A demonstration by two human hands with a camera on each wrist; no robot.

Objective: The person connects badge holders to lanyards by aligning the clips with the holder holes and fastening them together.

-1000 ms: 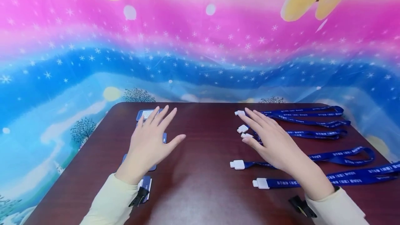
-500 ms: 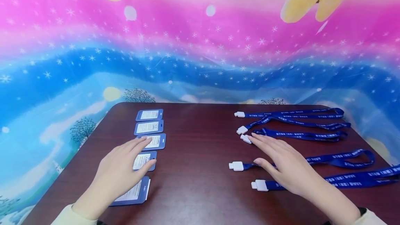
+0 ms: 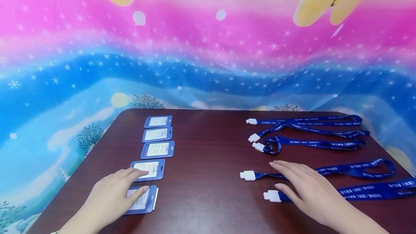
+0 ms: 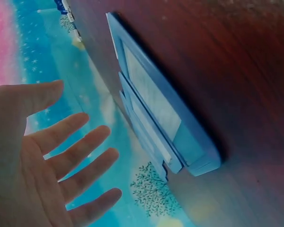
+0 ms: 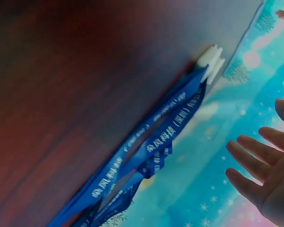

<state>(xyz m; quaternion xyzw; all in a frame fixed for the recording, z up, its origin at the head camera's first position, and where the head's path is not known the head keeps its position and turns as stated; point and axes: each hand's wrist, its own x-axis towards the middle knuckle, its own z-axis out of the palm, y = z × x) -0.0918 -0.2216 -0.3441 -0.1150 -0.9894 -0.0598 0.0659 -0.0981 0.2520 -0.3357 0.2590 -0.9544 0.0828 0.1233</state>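
Several blue badge holders with white cards lie in a column on the left of the table. In the head view my left hand [image 3: 108, 198] hovers over the nearest badge holder [image 3: 150, 201] and reaches toward the second one [image 3: 160, 170]. Its fingers are spread and hold nothing in the left wrist view, apart from the badge holder [image 4: 151, 90]. Blue lanyards with white plastic clips lie on the right. Above the two nearest, the lanyard [image 3: 367, 169] and the lanyard [image 3: 373, 190], is my right hand [image 3: 313, 196]. Relaxed fingers [image 5: 251, 156] hold nothing in the right wrist view.
The dark brown table [image 3: 208, 161] has rounded far corners. Behind it hangs a pink and blue snowflake backdrop [image 3: 208, 53]. Farther lanyards [image 3: 312, 143] lie close together, one with a twisted end. A white clip [image 3: 249, 175] points toward the table's middle.
Both hands have drawn back toward the near side, the left also moving leftward. The far badge holders and several lanyard clips that they covered now show. Badge holders and lanyards lie as before.
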